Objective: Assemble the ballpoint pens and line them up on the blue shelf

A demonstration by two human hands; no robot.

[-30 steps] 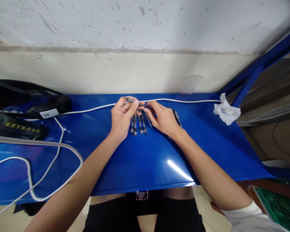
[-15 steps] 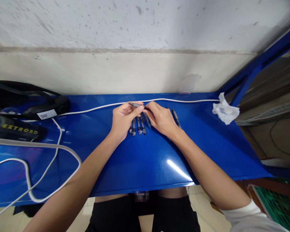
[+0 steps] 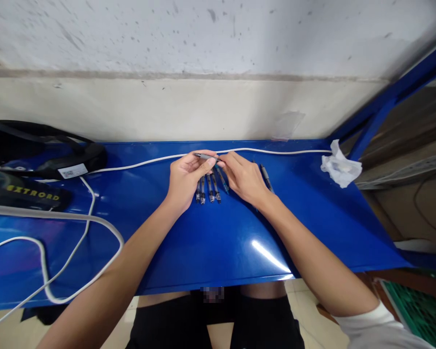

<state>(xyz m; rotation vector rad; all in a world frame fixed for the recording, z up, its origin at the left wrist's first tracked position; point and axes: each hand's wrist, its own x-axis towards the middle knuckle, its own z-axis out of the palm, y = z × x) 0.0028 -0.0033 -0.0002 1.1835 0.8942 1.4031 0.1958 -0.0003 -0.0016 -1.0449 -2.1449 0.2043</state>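
My left hand (image 3: 184, 180) pinches a thin grey pen (image 3: 203, 156) by its left part, held level above the blue table (image 3: 218, 232). My right hand (image 3: 244, 177) closes its fingertips on the same pen's right end. Under both hands lie several dark pens (image 3: 209, 189) side by side, tips toward me. One more dark pen (image 3: 266, 176) lies alone just right of my right hand.
A white cable (image 3: 276, 151) runs along the table's back and loops at the left (image 3: 58, 252). A black bag (image 3: 39, 150) and a dark case with yellow lettering (image 3: 25, 196) sit at the far left. A crumpled white tissue (image 3: 339, 167) lies at the right, beside a blue frame post.
The pen held between both hands has shifted slightly right and lower; my fingers have closed in nearer each other on it. The pens on the table have not moved.
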